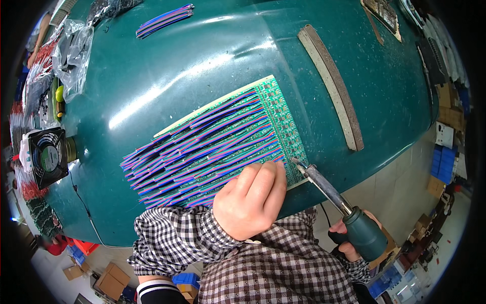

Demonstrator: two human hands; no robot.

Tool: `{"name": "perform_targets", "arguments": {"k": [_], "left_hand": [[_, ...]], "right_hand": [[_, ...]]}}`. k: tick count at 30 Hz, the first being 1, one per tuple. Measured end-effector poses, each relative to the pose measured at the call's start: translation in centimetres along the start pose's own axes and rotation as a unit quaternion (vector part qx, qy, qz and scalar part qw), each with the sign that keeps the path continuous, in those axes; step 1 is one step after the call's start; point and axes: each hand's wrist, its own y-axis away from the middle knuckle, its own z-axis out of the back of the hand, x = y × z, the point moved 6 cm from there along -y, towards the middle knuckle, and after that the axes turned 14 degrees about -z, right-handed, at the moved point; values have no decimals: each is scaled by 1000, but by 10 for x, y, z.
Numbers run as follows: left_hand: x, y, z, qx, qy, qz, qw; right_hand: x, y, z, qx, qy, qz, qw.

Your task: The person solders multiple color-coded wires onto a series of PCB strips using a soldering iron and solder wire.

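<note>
A green circuit board panel [291, 134] lies at an angle on the table, with many small components along its right strip. Rows of blue, red, green and black wires [202, 147] run across it and stick out past its left side. My left hand [250, 200] is closed over the board's near right part, fingertips pinched on the end of a wire at the strip. In my right hand [342, 242] is a soldering iron [365, 234] with a dark green handle. Its metal tip points up and left, at the board's right edge by my left fingertips; contact cannot be made out.
A long grey-brown strip [334, 88] lies right of the board. Another wire bundle [165, 21] rests at the far side. A black fan [48, 157] stands at the left edge, near clear plastic bags [73, 61]. Cardboard boxes [111, 281] sit on the floor.
</note>
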Motion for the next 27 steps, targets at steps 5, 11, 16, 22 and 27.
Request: {"name": "perform_targets", "arguments": {"k": [5, 11, 16, 22, 27], "left_hand": [[1, -2, 1, -30, 22, 18, 999], [1, -3, 2, -34, 18, 21, 999], [-3, -1, 0, 22, -34, -17, 999], [-2, 1, -3, 15, -9, -21, 1000], [-1, 1, -2, 8, -20, -29, 999]], "right_hand": [[7, -2, -1, -7, -30, 0, 1000], [5, -3, -1, 21, -6, 15, 1000], [5, -3, 1, 11, 13, 14, 1000], [5, -2, 0, 21, 8, 7, 1000], [-1, 1, 0, 9, -11, 10, 1000]]}}
